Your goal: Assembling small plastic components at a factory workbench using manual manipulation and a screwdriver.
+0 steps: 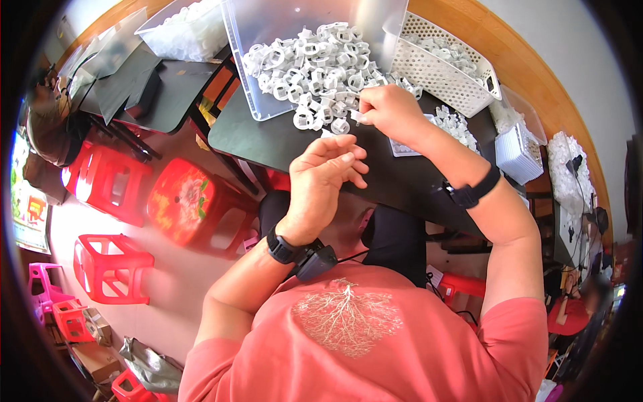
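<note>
My right hand is closed in a pinch on a small white plastic piece, just in front of the pile of grey-white plastic ring-shaped parts. That pile fills the mouth of a clear plastic bin lying on its side and spills onto the black table. Nearer to me and to the left, my left hand is raised at the table's front edge, palm turned inward, fingers loosely bent and apart. Nothing shows in it, though its palm is partly hidden. Below my right forearm, a small tray holds little whitish pieces.
At the back right stands a perforated white basket of parts, with stacked white trays beside it. Another clear bin sits at the back left. Red stools stand on the floor to the left. Other people are at both sides.
</note>
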The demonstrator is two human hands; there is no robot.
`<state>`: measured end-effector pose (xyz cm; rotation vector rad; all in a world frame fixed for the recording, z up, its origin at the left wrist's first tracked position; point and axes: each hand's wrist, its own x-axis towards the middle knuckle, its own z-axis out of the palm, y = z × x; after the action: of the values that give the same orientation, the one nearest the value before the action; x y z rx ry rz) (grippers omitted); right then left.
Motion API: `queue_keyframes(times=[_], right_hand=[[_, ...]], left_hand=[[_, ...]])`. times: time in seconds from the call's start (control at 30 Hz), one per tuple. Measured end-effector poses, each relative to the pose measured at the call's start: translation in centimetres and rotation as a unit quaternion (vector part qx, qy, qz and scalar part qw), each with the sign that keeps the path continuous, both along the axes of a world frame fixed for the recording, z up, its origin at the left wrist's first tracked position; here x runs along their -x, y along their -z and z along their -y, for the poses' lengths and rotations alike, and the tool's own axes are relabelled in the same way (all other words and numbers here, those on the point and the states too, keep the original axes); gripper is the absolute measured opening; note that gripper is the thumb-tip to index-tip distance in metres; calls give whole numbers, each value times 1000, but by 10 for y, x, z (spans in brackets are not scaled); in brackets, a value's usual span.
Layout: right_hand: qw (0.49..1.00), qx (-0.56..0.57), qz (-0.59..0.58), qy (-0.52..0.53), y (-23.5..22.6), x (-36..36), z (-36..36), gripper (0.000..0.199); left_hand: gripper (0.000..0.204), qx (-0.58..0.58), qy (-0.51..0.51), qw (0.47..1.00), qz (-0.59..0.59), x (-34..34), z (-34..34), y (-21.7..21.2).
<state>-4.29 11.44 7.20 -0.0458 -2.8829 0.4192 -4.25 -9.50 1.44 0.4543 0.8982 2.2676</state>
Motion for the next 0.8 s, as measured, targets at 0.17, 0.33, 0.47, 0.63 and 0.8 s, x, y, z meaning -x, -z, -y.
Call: queue_keyframes(times=[0.17, 0.33, 0.47, 0.63, 0.8], right_hand=[[975, -28, -188, -112, -24, -64, 18, 11], [936, -145, -281, -151, -13, -104, 29, 17], [941, -118, -293, -120, -2, -127, 21, 19], [930, -115, -328, -116, 7, -144, 8, 22], [946, 101, -298, -77, 18, -160, 2, 30]], left_hand=[[35, 29, 15, 999, 12, 3, 0, -12], [33, -30, 160, 986, 45, 2, -23, -6], [28, -79, 195, 977, 43, -10, -34, 0], [23, -65, 183, 981, 15, -25, -51, 2], [24, -69, 195, 978, 9, -33, -66, 12]])
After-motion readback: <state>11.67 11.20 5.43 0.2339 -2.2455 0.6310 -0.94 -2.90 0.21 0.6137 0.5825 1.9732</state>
